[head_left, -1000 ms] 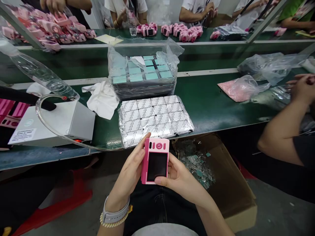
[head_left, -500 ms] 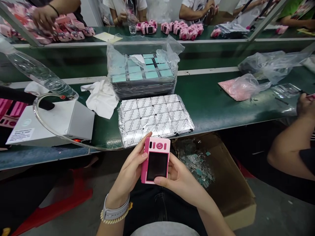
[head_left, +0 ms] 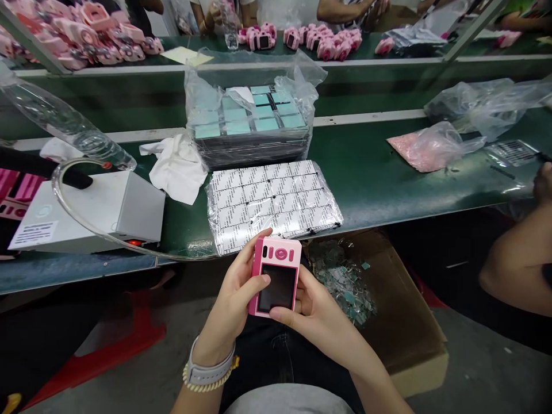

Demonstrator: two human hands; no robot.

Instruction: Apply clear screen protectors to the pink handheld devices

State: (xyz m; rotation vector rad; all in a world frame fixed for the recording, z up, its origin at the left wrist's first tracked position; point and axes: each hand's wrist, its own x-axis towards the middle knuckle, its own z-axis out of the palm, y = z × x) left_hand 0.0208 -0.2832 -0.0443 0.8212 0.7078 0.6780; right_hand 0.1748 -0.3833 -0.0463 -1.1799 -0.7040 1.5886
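Observation:
A pink device with a dark screen [head_left: 279, 284] and raised buttons is held over my lap, screen facing up. My left hand [head_left: 235, 296] grips its left side, the thumb lying over the screen's left edge. Around the lower right side wraps my right hand [head_left: 317, 316], with its thumb on the bottom edge of the screen. Just beyond the device, a wrapped stack of white printed sheets [head_left: 273, 201] lies at the front edge of the green bench [head_left: 366, 178].
Behind the sheets stands a bagged stack of teal-topped pieces [head_left: 254, 129]. A grey box with a tube [head_left: 99, 213] and a white cloth [head_left: 176, 167] are left. A carton [head_left: 401, 310] of scraps sits below right. A co-worker's arm [head_left: 517, 259] is at far right.
My left thumb has moved right, from the device's side onto the screen's edge. The device stays in both hands. At the upper left, another person's hand has left the pink pile.

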